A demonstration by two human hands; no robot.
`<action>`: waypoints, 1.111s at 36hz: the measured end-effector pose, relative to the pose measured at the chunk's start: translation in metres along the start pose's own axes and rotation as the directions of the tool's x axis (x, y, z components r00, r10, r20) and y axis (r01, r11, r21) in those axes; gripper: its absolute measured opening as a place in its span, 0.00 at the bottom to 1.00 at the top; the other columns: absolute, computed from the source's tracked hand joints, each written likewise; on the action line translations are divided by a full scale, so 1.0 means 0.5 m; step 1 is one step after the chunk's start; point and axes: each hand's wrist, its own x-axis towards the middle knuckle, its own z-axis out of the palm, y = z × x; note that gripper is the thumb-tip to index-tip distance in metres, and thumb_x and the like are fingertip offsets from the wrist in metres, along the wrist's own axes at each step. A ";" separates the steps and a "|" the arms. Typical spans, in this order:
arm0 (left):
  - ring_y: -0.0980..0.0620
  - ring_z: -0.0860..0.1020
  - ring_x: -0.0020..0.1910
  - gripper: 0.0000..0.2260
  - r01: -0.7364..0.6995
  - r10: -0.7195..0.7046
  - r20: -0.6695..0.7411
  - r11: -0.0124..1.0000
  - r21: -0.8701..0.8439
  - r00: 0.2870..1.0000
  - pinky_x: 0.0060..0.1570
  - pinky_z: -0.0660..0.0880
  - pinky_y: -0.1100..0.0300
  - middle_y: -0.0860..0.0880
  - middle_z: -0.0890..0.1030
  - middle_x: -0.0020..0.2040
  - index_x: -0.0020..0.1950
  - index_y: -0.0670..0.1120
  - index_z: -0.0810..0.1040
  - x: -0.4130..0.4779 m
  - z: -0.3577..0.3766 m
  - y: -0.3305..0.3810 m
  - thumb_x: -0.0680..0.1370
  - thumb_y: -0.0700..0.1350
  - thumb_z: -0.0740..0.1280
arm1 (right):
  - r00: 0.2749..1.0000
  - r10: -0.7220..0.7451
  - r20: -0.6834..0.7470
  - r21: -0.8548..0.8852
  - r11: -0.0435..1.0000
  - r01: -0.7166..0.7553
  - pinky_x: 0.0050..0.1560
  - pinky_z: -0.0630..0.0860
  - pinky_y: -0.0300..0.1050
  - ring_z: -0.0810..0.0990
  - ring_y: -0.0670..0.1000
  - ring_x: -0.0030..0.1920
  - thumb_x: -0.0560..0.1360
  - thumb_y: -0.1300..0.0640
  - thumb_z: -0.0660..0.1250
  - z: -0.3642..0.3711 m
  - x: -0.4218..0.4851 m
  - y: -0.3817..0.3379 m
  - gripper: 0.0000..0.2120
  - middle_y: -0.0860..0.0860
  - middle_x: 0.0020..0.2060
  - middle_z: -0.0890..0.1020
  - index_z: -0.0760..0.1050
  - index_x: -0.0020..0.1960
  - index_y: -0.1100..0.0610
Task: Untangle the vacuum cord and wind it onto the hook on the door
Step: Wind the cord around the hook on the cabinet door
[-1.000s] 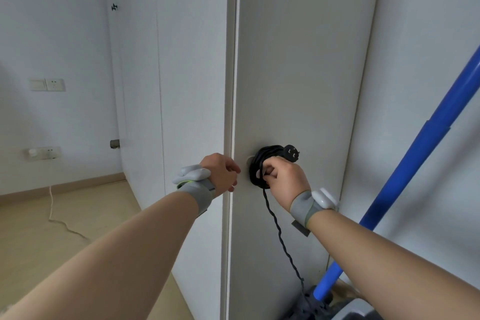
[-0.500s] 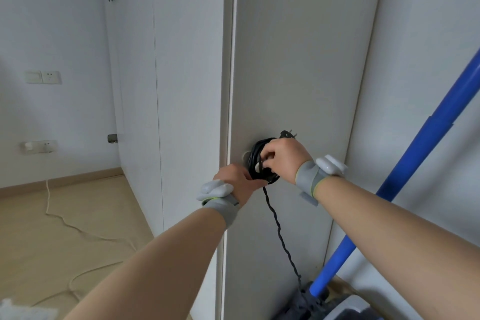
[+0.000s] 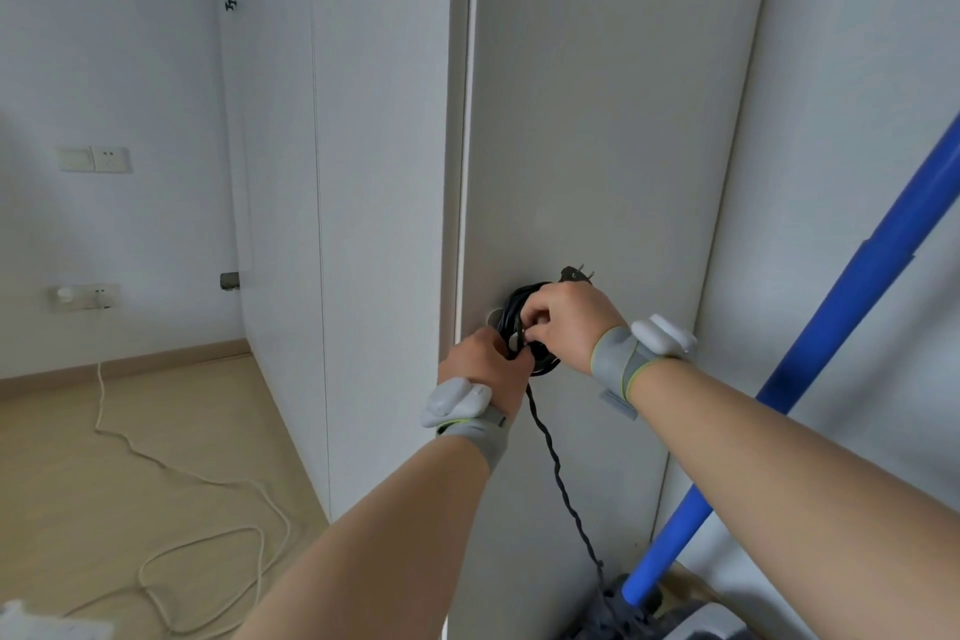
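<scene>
The cord [image 3: 543, 368] sits wound in a flat black coil against the door [image 3: 597, 146]. The ring faces us, so its axis runs straight out of the panel. From the coil's lower edge one strand drops down and slightly right, nearly vertical, to the vacuum [image 3: 680, 626] on the floor. The plug [image 3: 575, 273] sticks out at the top of the coil, prongs pointing right and a little up.

Both grips are clamped on the coil. Our left hand [image 3: 480, 361] comes in from below-left, fingers curled round the ring's lower left. The coil lies just above and right of that grip, and the hanging strand leaves just right of the wrist. Our right hand [image 3: 569, 322] comes from the right, fingers curled over the strands at the ring's middle. The plug is just above this grip and the coil's bottom arc just below it. A pale bit of the hook [image 3: 493, 316] shows just left of the coil, above the left grip.

The cord is matte black and lies in several turns; the hanging strand is twisted like rope. A blue tube [image 3: 857, 286] slants up right of the right forearm.
</scene>
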 end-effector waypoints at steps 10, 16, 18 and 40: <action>0.48 0.70 0.34 0.11 -0.002 0.001 -0.023 1.000 -0.023 1.000 0.32 0.63 0.61 0.51 0.74 0.32 0.37 0.48 0.71 0.002 0.014 -0.012 0.75 0.53 0.64 | 1.000 0.003 -0.029 0.204 0.979 0.003 0.47 0.71 0.40 0.73 0.49 0.39 0.70 0.68 0.69 0.015 -0.013 0.010 0.09 0.43 0.34 0.71 0.82 0.50 0.62; 0.48 0.71 0.35 0.10 -0.029 0.029 -0.018 1.000 -0.004 0.999 0.34 0.64 0.61 0.50 0.75 0.34 0.38 0.47 0.72 0.001 0.015 -0.013 0.75 0.51 0.64 | 0.999 -0.035 -0.034 0.101 0.994 0.038 0.43 0.67 0.40 0.70 0.49 0.39 0.71 0.66 0.68 0.020 -0.009 0.009 0.07 0.43 0.33 0.67 0.80 0.48 0.60; 0.47 0.71 0.36 0.09 -0.037 0.037 -0.015 0.999 0.012 0.999 0.34 0.64 0.61 0.50 0.75 0.35 0.38 0.47 0.72 0.001 0.013 -0.011 0.75 0.50 0.63 | 0.997 -0.052 -0.060 0.061 0.997 0.056 0.42 0.62 0.38 0.69 0.49 0.39 0.71 0.64 0.68 0.024 -0.009 0.007 0.05 0.42 0.32 0.65 0.80 0.47 0.60; 0.51 0.81 0.30 0.08 0.088 -0.023 0.188 0.935 -0.343 0.982 0.44 0.81 0.54 0.48 0.80 0.31 0.35 0.47 0.77 0.021 -0.004 -0.023 0.75 0.43 0.68 | 0.994 -0.111 -0.004 0.040 0.993 0.111 0.41 0.66 0.38 0.71 0.49 0.37 0.69 0.67 0.69 0.009 0.003 0.025 0.03 0.46 0.36 0.71 0.79 0.40 0.61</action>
